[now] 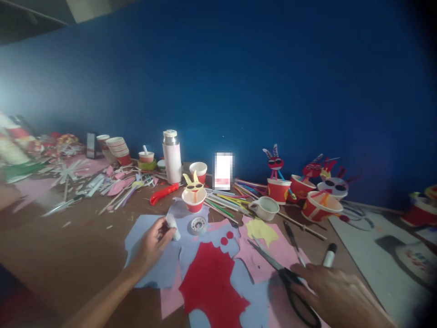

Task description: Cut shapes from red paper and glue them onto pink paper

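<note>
I see a brown desk (85,255), smooth and matt. Toward its near edge lies a flat red sheet (213,284), matt and paper-like, over thin blue paper (150,264). The scissors (286,274) show grey metal blades and black, plastic-looking handles. Along the far edge I make out a flask (173,161), smooth and pale with a shiny metallic neck, and a smooth red plastic cutter (164,194).

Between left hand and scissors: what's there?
Head view: white ring, two red discs, big red cutout, blue paper and pink paper between the left hand and the scissors.
</note>
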Available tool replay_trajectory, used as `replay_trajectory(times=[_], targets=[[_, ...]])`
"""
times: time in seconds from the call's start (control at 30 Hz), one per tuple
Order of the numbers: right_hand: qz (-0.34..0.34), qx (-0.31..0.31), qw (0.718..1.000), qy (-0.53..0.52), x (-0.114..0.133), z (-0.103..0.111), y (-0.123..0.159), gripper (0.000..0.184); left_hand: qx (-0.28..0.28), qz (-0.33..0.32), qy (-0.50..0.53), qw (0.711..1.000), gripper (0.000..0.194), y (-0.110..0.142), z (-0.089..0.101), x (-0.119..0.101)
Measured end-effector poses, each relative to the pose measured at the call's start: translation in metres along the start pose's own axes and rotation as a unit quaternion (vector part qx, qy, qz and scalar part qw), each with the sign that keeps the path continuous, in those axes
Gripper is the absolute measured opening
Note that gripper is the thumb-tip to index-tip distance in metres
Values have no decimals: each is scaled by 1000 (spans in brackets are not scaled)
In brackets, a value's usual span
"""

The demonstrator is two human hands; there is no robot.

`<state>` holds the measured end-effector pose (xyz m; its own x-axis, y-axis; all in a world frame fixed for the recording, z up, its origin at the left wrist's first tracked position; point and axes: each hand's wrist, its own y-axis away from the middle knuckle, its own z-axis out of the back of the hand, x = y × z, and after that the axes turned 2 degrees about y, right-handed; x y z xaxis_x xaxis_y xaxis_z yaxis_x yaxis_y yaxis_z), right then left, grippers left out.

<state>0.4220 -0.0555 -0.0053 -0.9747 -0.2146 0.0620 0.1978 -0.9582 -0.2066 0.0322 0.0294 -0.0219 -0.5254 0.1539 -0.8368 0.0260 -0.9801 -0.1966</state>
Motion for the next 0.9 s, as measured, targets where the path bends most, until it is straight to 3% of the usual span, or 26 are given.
replay_trajectory(times=[0.1,0.4,0.67,0.9], targets=[[37,55,996,65,2,8,-8,15,-10,2,-7,1000,24,1,2,4],[128,76,988,-34,34,25,-77,22,-21,10,-60,998,32,2,6,8],[154,79,983,-57,75,1,-111,21,18,12,-51,998,39,-1,6,12],[167,85,981,-54,81,-30,-115,16,10,7,-51,999,31,-1,4,16]])
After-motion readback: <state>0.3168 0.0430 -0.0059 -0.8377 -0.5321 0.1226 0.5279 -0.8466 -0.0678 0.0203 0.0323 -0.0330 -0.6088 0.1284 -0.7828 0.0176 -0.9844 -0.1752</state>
